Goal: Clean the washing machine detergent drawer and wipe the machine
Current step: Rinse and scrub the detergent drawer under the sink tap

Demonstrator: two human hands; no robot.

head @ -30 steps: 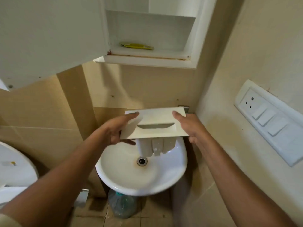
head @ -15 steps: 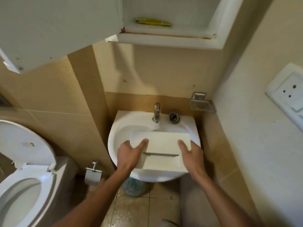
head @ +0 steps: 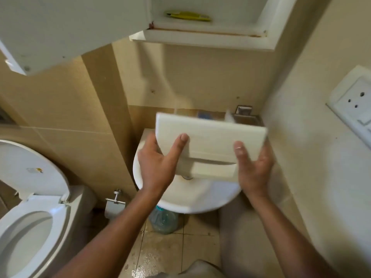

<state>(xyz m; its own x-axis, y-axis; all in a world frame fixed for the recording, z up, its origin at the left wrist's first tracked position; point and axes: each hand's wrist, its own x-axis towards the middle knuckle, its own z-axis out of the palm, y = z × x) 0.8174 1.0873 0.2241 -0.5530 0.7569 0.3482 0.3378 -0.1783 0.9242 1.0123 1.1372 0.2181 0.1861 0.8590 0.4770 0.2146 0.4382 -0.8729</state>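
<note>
**Two-hand grip: drawer [head: 210,135] over sink [head: 190,199]**

Far L: toilet [head: 30,167], lid up. L hand [head: 156,169] pinches drawer's L end, thumb on front panel, fingers behind. Drawer is tilted and blurred, above the basin. R hand [head: 255,169] pinches R end likewise. Wall socket [head: 353,101] far R.

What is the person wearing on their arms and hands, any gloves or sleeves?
Nothing that shows. The left hand and right hand are bare: no gloves, rings or bands visible. The left forearm and right forearm show no sleeve, watch or bracelet. A pale cloth at the bottom edge may be clothing; I cannot tell.
</note>
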